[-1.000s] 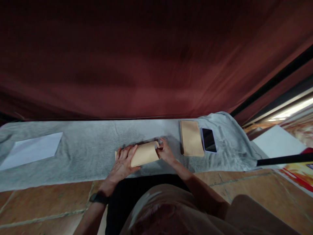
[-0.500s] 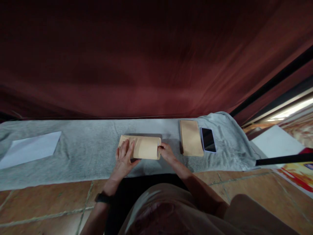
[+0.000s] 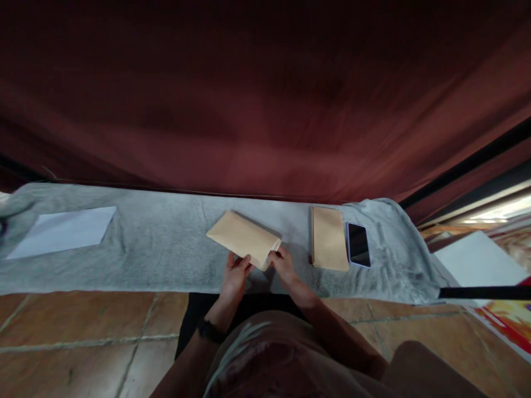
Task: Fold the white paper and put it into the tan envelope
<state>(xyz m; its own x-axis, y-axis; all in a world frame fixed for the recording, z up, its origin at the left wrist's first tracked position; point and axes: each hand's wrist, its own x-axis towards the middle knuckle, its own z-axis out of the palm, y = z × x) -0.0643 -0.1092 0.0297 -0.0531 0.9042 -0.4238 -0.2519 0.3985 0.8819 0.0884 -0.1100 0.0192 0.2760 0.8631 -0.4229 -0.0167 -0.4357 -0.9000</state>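
A tan paper envelope [image 3: 244, 236] is held at a slant above the grey cloth, its open end toward the right with a white edge showing inside. My left hand [image 3: 236, 275] grips its lower long edge, thumb on top and fingers partly hidden beneath. At the open end, my right hand [image 3: 282, 264] is closed on the envelope's right edge, the fingertips partly hidden at the mouth. To the right of my right hand lies a stack of similar tan envelopes [image 3: 331, 239].
A phone [image 3: 359, 245] lies right of the stack. White paper sheets [image 3: 62, 231] rest at the far left of the grey cloth [image 3: 161, 237]. A dark red curtain [image 3: 249, 110] hangs behind, and a black bar [image 3: 481, 293] juts in at the right.
The envelope has turned from lying nearly straight to a slant, its right end nearer me. My left hand has moved from flat on top to gripping its near edge.
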